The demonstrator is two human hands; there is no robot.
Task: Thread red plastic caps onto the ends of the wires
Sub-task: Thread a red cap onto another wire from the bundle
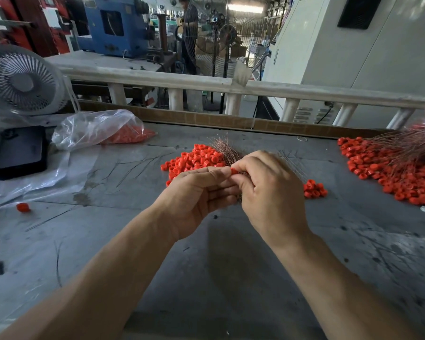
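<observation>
As 2 hands (199, 192) (268, 190) meet: cap (234, 171) pinched.

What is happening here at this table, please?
A person is putting red caps on thin wires. The left hand holds a bundle of wires, and the right hand pinches one cap at the wire ends. A pile of loose caps lies just behind the hands. At the right, a heap of capped wires is lying. A bag with more caps lies at the left.
</observation>
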